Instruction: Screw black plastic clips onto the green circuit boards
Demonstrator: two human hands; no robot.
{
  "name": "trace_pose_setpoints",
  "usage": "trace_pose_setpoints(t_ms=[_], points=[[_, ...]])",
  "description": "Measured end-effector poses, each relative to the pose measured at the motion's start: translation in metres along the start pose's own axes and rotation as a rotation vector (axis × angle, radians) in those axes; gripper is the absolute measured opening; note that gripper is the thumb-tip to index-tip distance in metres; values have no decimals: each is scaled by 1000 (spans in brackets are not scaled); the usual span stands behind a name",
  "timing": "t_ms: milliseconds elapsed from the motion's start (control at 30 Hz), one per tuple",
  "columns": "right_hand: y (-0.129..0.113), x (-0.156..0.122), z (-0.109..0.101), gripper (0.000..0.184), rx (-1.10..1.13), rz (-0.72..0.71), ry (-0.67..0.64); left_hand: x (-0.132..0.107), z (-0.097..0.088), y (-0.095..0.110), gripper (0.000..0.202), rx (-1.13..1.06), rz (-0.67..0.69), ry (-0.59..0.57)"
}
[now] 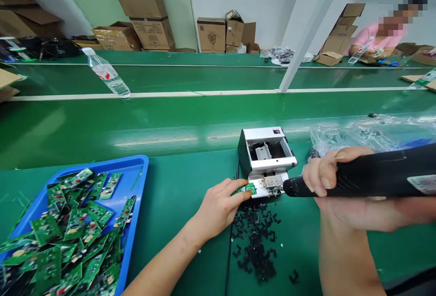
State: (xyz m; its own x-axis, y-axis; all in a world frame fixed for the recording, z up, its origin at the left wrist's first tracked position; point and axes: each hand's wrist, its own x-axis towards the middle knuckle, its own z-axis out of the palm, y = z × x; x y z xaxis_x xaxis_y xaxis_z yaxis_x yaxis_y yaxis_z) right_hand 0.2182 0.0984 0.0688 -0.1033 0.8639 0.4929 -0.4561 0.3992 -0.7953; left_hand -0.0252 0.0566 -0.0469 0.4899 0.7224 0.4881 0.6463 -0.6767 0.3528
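My left hand [221, 205] pinches a small green circuit board [248, 189] between thumb and fingers, at the left front of a silver and black screw feeder [269, 162]. My right hand [327, 173] is wrapped round a black electric screwdriver [371, 173], held level with its nose pointing left. The nose is close to the metal block at the feeder's front; whether they touch I cannot tell. Loose small black plastic pieces [257, 246] lie heaped on the green table below the feeder.
A blue tray [145, 169] piled with circuit boards [78, 223] stands at left. Clear plastic bags [344, 135] lie behind my right hand. Across the bench are a water bottle [109, 76], a white post [303, 37], cardboard boxes [211, 35] and a person in a pink top [374, 37].
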Motion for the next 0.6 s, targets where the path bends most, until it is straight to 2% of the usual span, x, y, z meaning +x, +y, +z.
trace_pose_setpoints(t_ms=[100, 267, 400, 500, 600], points=[[9, -1, 5, 61, -32, -28, 8, 0, 1, 1, 33, 4, -5, -2], [18, 2, 7, 74, -71, -85, -104, -1, 2, 1, 31, 17, -5, -3], [22, 4, 10, 74, -110, -119, -96, -1, 2, 1, 32, 17, 1, -8], [20, 0, 13, 74, -122, -69, -125, -1, 2, 2, 34, 28, 4, -21], [17, -8, 8, 71, -120, 30, -87, 0, 3, 6, 33, 61, 2, -59]])
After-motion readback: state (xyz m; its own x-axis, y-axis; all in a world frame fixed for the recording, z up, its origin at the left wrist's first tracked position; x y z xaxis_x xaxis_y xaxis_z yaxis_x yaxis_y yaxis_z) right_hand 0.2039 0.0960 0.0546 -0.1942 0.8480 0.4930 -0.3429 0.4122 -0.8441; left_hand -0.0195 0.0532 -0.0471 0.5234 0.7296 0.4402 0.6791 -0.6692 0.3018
